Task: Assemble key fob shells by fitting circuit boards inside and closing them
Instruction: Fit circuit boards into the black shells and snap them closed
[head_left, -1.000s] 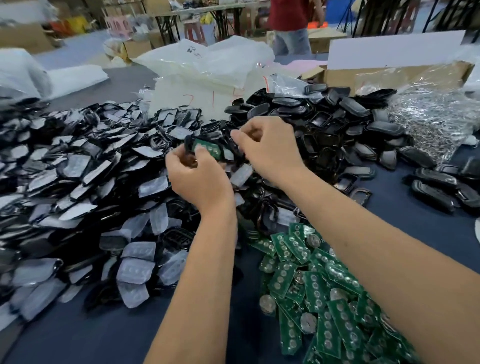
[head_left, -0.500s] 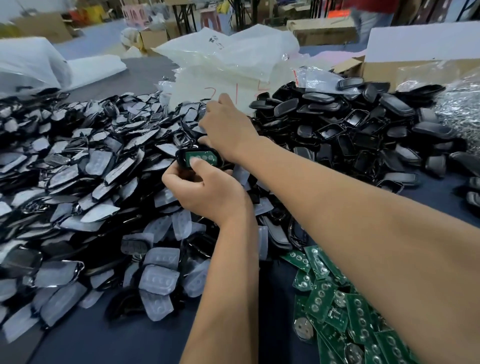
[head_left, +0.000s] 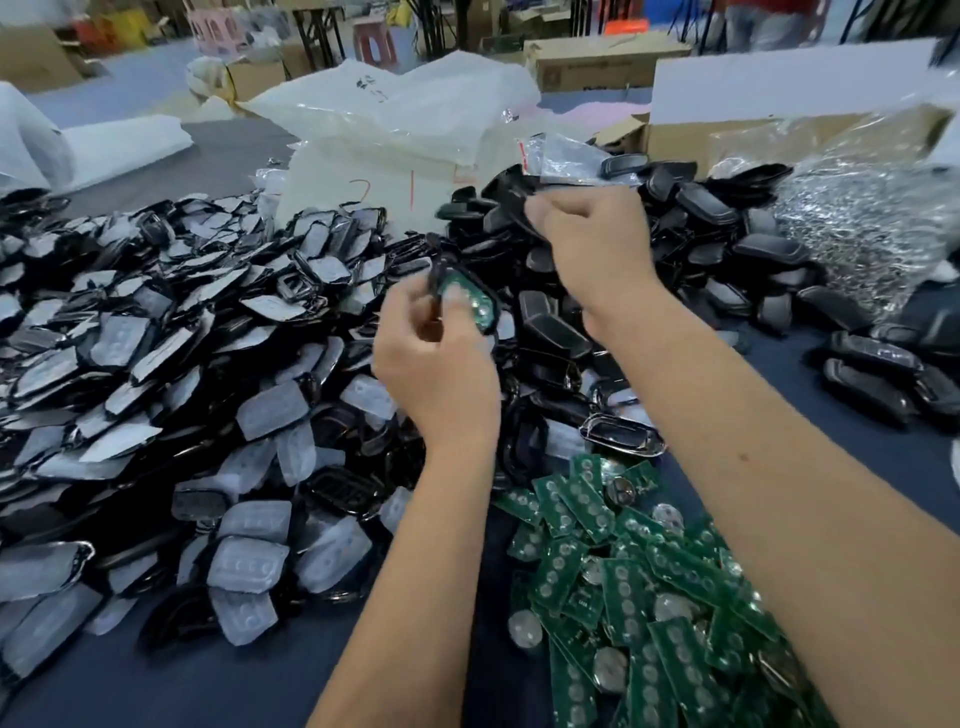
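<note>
My left hand (head_left: 434, 358) holds a black key fob shell half (head_left: 470, 301) with a green circuit board seated inside it, raised above the piles. My right hand (head_left: 589, 244) is higher and to the right, pinching a black shell cover (head_left: 511, 200) that it has lifted off the heap of black covers (head_left: 727, 249). The two hands are apart, and the cover is clear of the shell half. A heap of loose green circuit boards (head_left: 639, 597) lies on the table under my right forearm.
A large pile of black shell halves with grey rubber button pads (head_left: 156, 389) covers the left of the dark blue table (head_left: 156, 691). White plastic bags (head_left: 395, 130) lie behind. A bag of shiny metal parts (head_left: 862, 218) and cardboard boxes (head_left: 779, 135) sit at the back right.
My right hand went out to the heap of covers, picked one up and drew back toward me. My left hand lifted and tilted the shell with the board. The camera has shifted.
</note>
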